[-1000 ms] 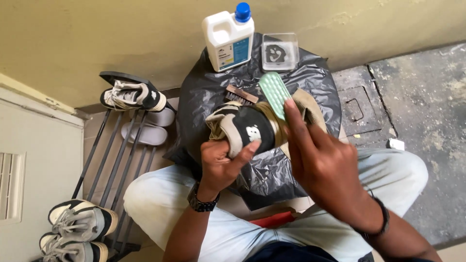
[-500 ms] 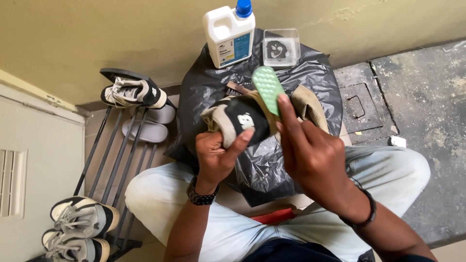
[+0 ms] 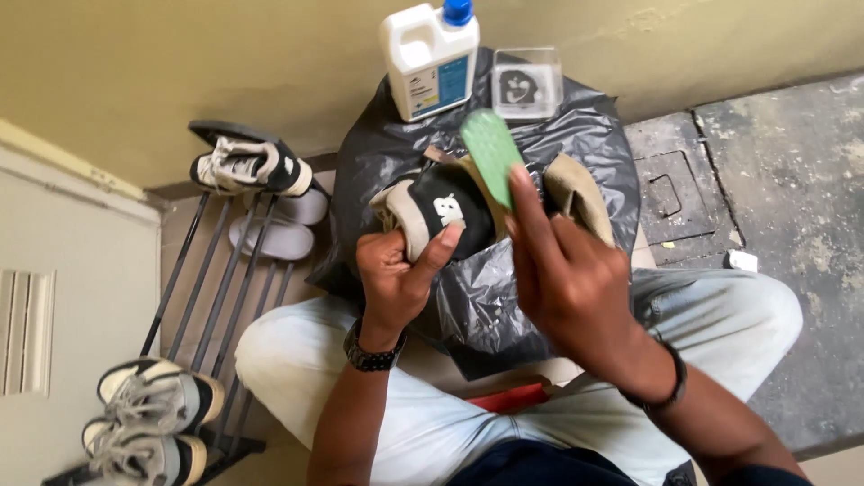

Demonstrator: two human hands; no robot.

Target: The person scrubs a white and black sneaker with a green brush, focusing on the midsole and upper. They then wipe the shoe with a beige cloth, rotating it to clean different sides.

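My left hand (image 3: 396, 270) grips a black and beige sneaker (image 3: 436, 211) by its heel, thumb pressed on the black side. My right hand (image 3: 562, 279) holds a green insole (image 3: 490, 153), its upper end sticking up above the shoe opening. Both hands are over a black plastic bag (image 3: 486, 297) spread on my lap and the floor. A second beige shoe (image 3: 580, 198) lies on the bag just right of the insole, partly behind my right hand.
A white jug with a blue cap (image 3: 432, 54) and a clear square container (image 3: 526, 83) stand by the wall beyond the bag. A metal shoe rack (image 3: 211, 297) on the left carries several sneakers. Concrete floor with a hatch (image 3: 670, 193) lies right.
The insole has moved up and out of the shoe, and my right hand has lifted with it. My left hand keeps its grip while the shoe has turned slightly.
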